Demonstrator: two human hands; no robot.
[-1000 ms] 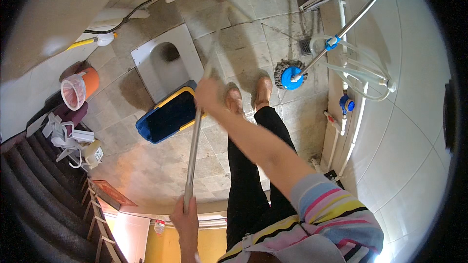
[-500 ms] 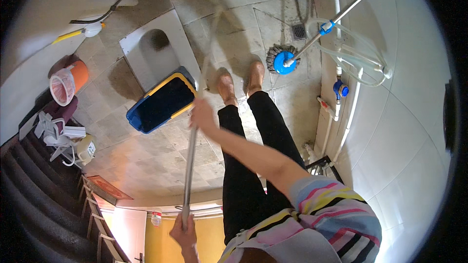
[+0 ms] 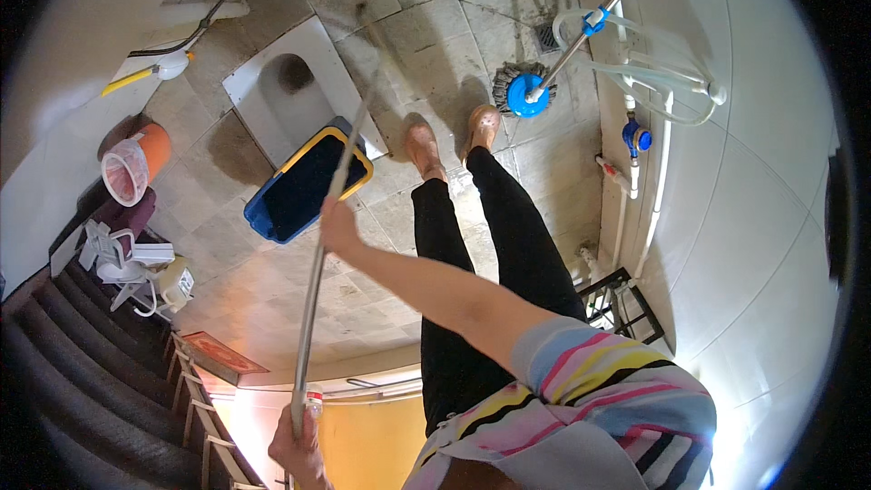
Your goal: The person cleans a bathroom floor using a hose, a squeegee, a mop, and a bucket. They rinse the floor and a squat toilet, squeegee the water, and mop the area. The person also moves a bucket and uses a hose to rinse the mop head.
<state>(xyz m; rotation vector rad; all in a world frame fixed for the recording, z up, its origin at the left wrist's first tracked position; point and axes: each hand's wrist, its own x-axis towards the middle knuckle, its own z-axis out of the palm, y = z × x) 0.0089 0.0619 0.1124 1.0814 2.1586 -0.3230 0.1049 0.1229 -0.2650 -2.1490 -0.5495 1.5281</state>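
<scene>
Pole (image 3: 311, 319) held, fingers wrapped: my left hand (image 3: 298, 445) past the near edge of the floor (image 3: 227, 283), right hand (image 3: 339, 228) ahead; tub (image 3: 305, 152) probably needed clearance.

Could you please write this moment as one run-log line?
left hand: gripping metal pole; right hand: gripping pole, farther forward; nearby: blue bucket, squat toilet, round mop
</scene>
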